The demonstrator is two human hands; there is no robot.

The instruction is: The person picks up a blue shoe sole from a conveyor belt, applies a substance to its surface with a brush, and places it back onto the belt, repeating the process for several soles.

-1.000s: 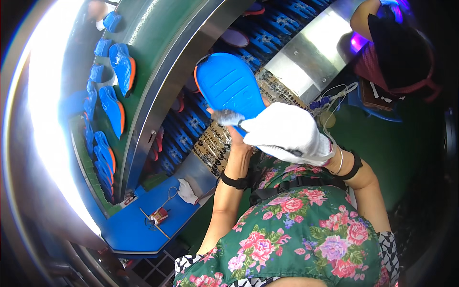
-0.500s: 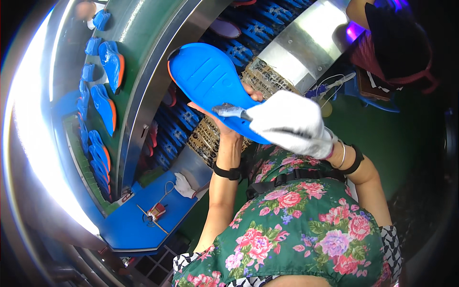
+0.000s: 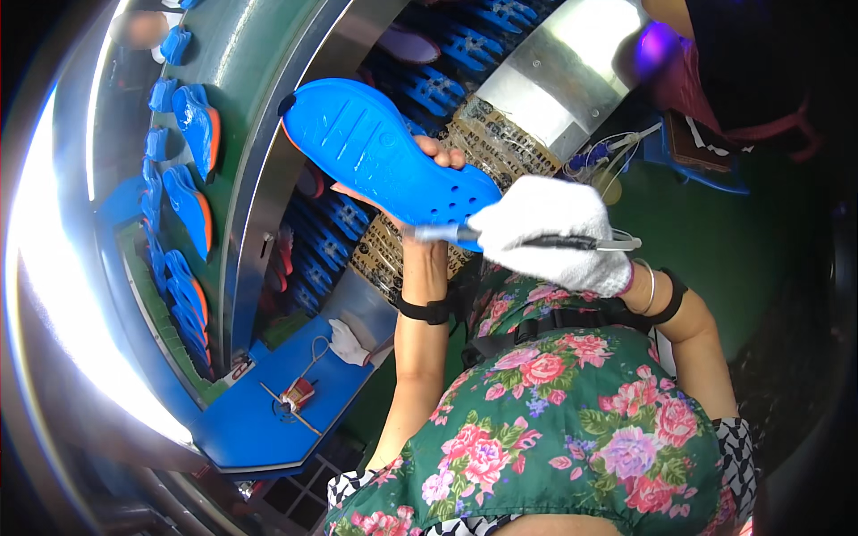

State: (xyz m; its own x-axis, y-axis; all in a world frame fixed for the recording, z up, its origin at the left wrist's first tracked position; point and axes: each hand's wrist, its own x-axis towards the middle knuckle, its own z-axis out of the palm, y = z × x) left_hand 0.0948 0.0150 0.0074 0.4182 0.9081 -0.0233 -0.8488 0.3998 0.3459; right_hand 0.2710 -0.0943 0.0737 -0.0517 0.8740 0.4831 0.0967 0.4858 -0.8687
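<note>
My bare left hand (image 3: 438,154) supports a blue shoe sole (image 3: 357,134) from beneath, with fingers curled over its far edge. The sole has shallow grooves toward its wide end, small holes toward its narrow end and a bit of orange along its rim. In a white knitted glove, my right hand (image 3: 547,223) grips a brush (image 3: 442,233) whose handle passes back through the fist. The brush's tip is blurred and lies over the sole's near edge, close to the holes. Whether it touches the surface I cannot tell.
At the left, a green conveyor belt (image 3: 243,54) carries several blue soles (image 3: 189,210) with orange edges. More blue pieces (image 3: 323,246) sit on a rack below. A blue tabletop (image 3: 259,438) holds a white glove (image 3: 349,343). Another person's dark clothing (image 3: 760,71) shows at upper right.
The sole has shifted left and turned slightly, uncovering its holes. My right hand has turned, and the brush has moved from the sole's middle to its near edge.
</note>
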